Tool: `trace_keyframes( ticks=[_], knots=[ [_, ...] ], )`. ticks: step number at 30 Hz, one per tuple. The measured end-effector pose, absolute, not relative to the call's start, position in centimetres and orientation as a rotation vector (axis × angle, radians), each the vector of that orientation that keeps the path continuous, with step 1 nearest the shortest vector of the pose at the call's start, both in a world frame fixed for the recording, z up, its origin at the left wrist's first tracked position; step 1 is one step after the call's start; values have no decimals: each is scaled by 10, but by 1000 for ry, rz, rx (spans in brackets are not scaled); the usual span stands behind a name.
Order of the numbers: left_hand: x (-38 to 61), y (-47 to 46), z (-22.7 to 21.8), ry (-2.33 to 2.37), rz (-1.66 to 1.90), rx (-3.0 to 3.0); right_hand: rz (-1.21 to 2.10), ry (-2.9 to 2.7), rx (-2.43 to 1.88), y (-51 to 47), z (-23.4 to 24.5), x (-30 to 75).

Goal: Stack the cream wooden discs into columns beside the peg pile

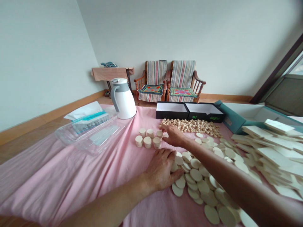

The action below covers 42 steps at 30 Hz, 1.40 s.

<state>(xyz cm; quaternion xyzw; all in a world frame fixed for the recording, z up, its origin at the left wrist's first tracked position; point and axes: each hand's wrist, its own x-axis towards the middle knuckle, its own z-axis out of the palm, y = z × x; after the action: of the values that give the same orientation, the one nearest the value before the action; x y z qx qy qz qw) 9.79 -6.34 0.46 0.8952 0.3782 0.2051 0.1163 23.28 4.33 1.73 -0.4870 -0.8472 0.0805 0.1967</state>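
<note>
My left hand (163, 168) lies palm down on the pink cloth with its fingers spread over the near edge of a heap of flat pale wooden discs (201, 186). My right hand (174, 135) reaches farther out, fingers curled down beside several short stacks of discs (148, 138) and touching the rightmost stack. Just behind that hand is a spread of small round wooden beads (191, 125). Whether the right fingers pinch a disc is hidden.
A white jug (123, 98) and a transparent plastic box (90, 130) stand at the left. Two open black boxes (189, 111) sit behind the beads. Pale wooden slabs (272, 154) are piled at the right by a teal box (236, 116). Two striped chairs stand at the wall.
</note>
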Motion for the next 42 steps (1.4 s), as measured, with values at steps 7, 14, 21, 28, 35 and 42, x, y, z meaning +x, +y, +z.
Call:
trace_keyframes(
  ticks=[7,14,21,28,35,42],
  knots=[
    [98,-64,6,1102,606,2609,229,-2345,-1413,40,21,231],
    [98,-64,5,1104,600,2607,227,-2332,-1396,40,22,232],
    [98,-64,7,1095,596,2616,193,-2383,-1300,42,24,225],
    [98,-63,6,1096,607,2614,220,-2371,-1322,41,23,221],
    [98,-64,6,1118,590,2617,216,-2329,-1329,42,18,222],
    [98,-63,6,1101,598,2615,232,-2293,-1343,42,16,222]
  ],
)
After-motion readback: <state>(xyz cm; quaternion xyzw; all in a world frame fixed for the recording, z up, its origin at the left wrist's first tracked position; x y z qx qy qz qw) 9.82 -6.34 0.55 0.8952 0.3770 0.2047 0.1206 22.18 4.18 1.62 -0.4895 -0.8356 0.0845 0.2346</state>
